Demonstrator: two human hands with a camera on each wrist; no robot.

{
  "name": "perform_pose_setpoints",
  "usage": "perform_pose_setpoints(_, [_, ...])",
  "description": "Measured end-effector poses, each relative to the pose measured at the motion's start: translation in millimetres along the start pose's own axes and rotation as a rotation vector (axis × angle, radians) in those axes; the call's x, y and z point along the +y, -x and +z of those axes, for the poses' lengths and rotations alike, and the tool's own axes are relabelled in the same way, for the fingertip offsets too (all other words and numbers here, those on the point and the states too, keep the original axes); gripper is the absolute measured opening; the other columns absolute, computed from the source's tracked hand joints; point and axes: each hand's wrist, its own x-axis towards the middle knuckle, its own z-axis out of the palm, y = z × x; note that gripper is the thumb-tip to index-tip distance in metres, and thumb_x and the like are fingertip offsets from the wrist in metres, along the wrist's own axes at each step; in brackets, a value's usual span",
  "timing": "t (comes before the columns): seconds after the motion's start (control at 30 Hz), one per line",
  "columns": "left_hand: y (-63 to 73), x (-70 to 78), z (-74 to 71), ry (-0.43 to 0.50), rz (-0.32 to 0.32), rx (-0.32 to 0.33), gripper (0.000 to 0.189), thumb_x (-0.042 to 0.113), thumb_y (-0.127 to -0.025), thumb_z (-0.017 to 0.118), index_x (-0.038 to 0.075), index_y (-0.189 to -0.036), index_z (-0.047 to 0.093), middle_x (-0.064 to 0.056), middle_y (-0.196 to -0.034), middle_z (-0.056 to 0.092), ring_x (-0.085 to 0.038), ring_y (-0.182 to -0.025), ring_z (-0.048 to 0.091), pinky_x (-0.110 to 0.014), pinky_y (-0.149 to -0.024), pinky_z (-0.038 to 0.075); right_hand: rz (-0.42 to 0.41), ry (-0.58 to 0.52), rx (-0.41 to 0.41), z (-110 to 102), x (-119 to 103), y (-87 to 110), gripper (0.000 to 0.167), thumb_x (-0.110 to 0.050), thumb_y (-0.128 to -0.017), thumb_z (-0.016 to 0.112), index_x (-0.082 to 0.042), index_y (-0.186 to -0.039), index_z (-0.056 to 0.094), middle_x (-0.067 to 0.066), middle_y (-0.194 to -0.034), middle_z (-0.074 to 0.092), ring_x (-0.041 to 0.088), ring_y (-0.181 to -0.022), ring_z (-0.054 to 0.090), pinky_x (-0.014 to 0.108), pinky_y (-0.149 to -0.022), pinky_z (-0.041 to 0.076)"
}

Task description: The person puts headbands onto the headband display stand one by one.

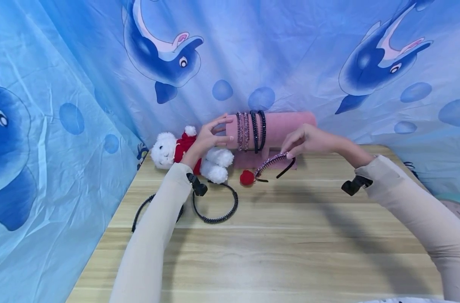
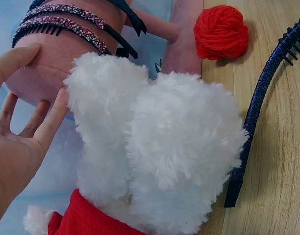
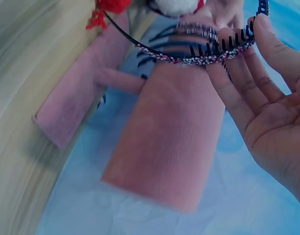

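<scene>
A pink padded headband stand [image 1: 284, 124] lies across the back of the table, its roller carrying two pink glittery headbands [image 1: 243, 130] and two dark headbands [image 1: 258, 130]. At the roller's left end is my left hand [image 1: 211, 134], fingers spread and fairly straight, with the thumb [image 2: 22, 61] touching the pink fabric. My right hand [image 1: 306, 139] pinches another glittery pink headband [image 1: 269, 161] with comb teeth between thumb and fingers. It is held in front of the roller, its ends pointing down. In the right wrist view, this headband [image 3: 199, 59] passes before the roller.
A white plush toy [image 1: 216, 162] in red clothing lies left of the stand. Near it are a red yarn ball [image 1: 247, 177] and two dark headbands, one [image 1: 218, 219] partly under the toy, another [image 1: 140, 212] behind my left sleeve. A dolphin-print curtain [image 1: 230, 54] hangs behind.
</scene>
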Motion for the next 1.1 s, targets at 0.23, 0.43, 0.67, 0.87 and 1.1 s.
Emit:
perform_pose_setpoints(0.23, [2.1, 1.8, 0.5, -0.013, 0.005, -0.005, 0.066, -0.008, -0.085, 0.075, 0.009, -0.145, 0.055, 0.009, -0.169, 0.028, -0.031, -0.149, 0.039, -0.043, -0.101, 0.059, 0.093, 0.001, 0.079, -18.5, 15.6, 24.9, 0.017, 0.002, -0.089, 0.074, 0.004, -0.106, 0.076, 0.015, -0.101, 0.078, 0.003, -0.087, 0.072, 0.022, -0.078, 0.063])
perform_pose_setpoints(0.43, [-2.8, -3.7, -3.1, -0.011, 0.014, -0.007, 0.068, -0.006, -0.084, 0.076, 0.009, -0.146, 0.054, 0.007, -0.169, 0.026, -0.031, -0.149, 0.039, -0.043, -0.101, 0.059, 0.172, 0.009, 0.136, -37.4, 29.1, 47.6, 0.02, -0.002, -0.091, 0.074, 0.005, -0.109, 0.075, 0.004, -0.092, 0.079, 0.013, -0.076, 0.072, 0.029, -0.067, 0.064])
perform_pose_setpoints(0.67, [-11.6, -18.8, -6.4, -0.018, 0.029, 0.022, 0.066, -0.004, -0.084, 0.078, 0.015, -0.144, 0.057, 0.016, -0.166, 0.03, -0.027, -0.147, 0.041, -0.042, -0.102, 0.059, 0.413, -0.025, 0.187, -57.8, 41.3, 75.5, 0.029, -0.01, -0.095, 0.072, 0.006, -0.12, 0.071, 0.002, -0.1, 0.077, 0.009, -0.089, 0.073, 0.035, -0.079, 0.066])
perform_pose_setpoints(0.87, [-11.5, -21.8, -5.0, -0.038, 0.027, 0.042, 0.064, -0.002, -0.083, 0.079, 0.019, -0.141, 0.06, 0.022, -0.162, 0.035, -0.025, -0.144, 0.045, -0.04, -0.099, 0.061, 0.474, -0.049, 0.2, -73.7, 53.8, 99.1, 0.034, -0.01, -0.099, 0.065, 0.011, -0.127, 0.064, -0.01, -0.1, 0.076, 0.009, -0.095, 0.073, 0.03, -0.08, 0.065])
perform_pose_setpoints(1.1, [-11.8, -21.5, -4.3, -0.055, 0.035, 0.046, 0.064, -0.001, -0.083, 0.08, 0.019, -0.141, 0.061, 0.021, -0.162, 0.036, -0.025, -0.144, 0.045, -0.041, -0.101, 0.059, 0.539, -0.017, 0.233, -87.7, 62.2, 121.4, 0.039, -0.017, -0.101, 0.065, 0.008, -0.131, 0.063, -0.013, -0.099, 0.076, 0.007, -0.095, 0.072, 0.026, -0.081, 0.064])
